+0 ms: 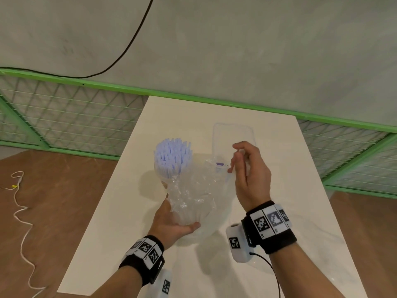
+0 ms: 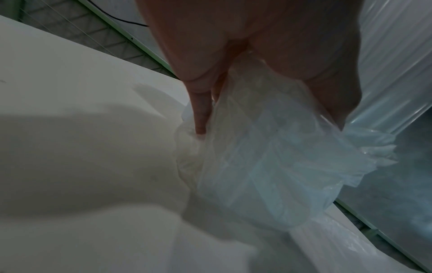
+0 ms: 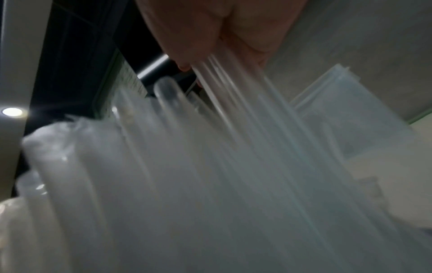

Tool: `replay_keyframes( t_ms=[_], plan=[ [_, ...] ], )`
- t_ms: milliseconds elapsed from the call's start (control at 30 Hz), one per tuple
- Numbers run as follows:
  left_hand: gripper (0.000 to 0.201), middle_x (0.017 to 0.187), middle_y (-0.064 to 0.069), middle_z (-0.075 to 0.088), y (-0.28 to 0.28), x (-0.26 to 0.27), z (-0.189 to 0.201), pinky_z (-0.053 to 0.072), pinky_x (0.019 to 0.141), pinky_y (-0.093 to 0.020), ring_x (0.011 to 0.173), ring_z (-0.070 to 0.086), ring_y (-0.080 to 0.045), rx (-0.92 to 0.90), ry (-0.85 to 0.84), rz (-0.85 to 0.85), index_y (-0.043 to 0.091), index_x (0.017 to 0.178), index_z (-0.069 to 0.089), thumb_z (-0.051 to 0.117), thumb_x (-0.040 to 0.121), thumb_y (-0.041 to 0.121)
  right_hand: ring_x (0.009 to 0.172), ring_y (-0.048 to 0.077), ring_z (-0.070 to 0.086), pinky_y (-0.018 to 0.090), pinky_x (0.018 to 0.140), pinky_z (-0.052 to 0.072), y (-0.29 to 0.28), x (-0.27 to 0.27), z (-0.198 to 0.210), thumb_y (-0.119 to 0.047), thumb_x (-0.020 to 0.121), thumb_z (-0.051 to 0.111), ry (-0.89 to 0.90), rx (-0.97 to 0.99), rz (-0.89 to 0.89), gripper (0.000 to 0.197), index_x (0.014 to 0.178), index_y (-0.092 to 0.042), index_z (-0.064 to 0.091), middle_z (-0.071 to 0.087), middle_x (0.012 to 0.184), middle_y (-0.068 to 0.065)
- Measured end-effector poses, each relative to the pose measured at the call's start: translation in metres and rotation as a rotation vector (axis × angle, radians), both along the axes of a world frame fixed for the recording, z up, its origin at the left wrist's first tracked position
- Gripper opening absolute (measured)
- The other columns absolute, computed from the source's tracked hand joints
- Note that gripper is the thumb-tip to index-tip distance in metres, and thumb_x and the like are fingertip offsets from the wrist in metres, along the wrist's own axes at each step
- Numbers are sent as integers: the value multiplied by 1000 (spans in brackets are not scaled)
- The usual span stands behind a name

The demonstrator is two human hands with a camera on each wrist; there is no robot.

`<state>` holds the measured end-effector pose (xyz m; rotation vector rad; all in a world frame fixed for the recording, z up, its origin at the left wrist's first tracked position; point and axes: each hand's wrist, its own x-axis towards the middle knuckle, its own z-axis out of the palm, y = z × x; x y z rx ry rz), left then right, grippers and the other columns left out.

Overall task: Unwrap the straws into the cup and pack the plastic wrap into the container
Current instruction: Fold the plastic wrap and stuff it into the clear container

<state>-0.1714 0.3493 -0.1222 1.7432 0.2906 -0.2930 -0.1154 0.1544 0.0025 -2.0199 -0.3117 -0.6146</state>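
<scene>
A bundle of pale purple straws (image 1: 173,157) stands upright in a cup (image 1: 163,182) left of the table's middle; crumpled wrap covers most of the cup. The clear plastic wrap (image 1: 194,191) hangs between my hands just right of the straws. My left hand (image 1: 178,220) grips its lower bunched end from below, fingers (image 2: 198,114) dug into the wrap (image 2: 268,157). My right hand (image 1: 232,166) pinches the upper edge and pulls the wrap (image 3: 233,114) taut from the fingers (image 3: 187,55). The clear container (image 1: 234,134) stands open behind my right hand and shows blurred as the container (image 3: 355,118).
The white table (image 1: 129,211) runs away from me, with brown floor on both sides. A green wire fence (image 1: 64,121) crosses behind its far end. A white cord (image 1: 21,211) lies on the floor at left. A black cable (image 1: 129,44) hangs along the grey wall.
</scene>
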Motion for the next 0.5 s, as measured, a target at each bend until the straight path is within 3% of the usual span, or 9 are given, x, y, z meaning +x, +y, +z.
replay_keyframes(
  t_ms=[67, 133, 267, 333, 433, 500],
  plan=[
    [86, 109, 5, 69, -1, -1, 0, 45, 72, 0, 97, 65, 3, 12, -18, -5, 21, 122, 53, 96, 48, 17, 80, 1, 60, 7, 75, 39, 3, 2, 0, -20, 97, 60, 21, -23, 0, 19, 108, -34, 53, 61, 88, -6],
    [89, 111, 7, 69, -1, -1, 0, 47, 77, -5, 100, 65, 0, 4, -29, 2, 24, 123, 53, 97, 46, 22, 83, -1, 59, 7, 76, 39, 6, 2, -1, -25, 91, 68, 39, -51, 10, 24, 105, -38, 52, 63, 88, -10],
    [95, 112, 7, 69, 1, -2, -4, 51, 88, -19, 102, 66, -3, -8, -15, 13, 27, 123, 53, 97, 40, 33, 78, 4, 63, 16, 73, 48, 0, 7, 13, -21, 92, 68, -47, 6, -67, 28, 104, -41, 51, 64, 86, -15],
    [95, 112, 8, 69, 1, -2, -4, 50, 84, -13, 102, 66, -3, -2, -21, 13, 27, 124, 52, 97, 40, 34, 73, 13, 67, 18, 69, 51, -3, 7, 18, -17, 93, 66, -35, 86, -73, 26, 103, -37, 52, 64, 84, -13],
    [92, 112, 7, 69, 0, -2, -4, 51, 83, -9, 102, 65, -3, -1, -31, 9, 24, 125, 52, 97, 45, 25, 68, 8, 70, 14, 65, 51, -3, 8, 25, -14, 95, 63, 3, 81, -53, 26, 101, -37, 53, 62, 86, -13],
    [91, 111, 6, 69, 0, -2, -3, 49, 81, -5, 101, 65, -1, 12, -40, 4, 23, 125, 52, 97, 46, 23, 66, 11, 72, 25, 65, 56, -7, 12, 37, -15, 96, 61, -14, 125, -64, 25, 102, -37, 53, 62, 86, -11]
  ],
)
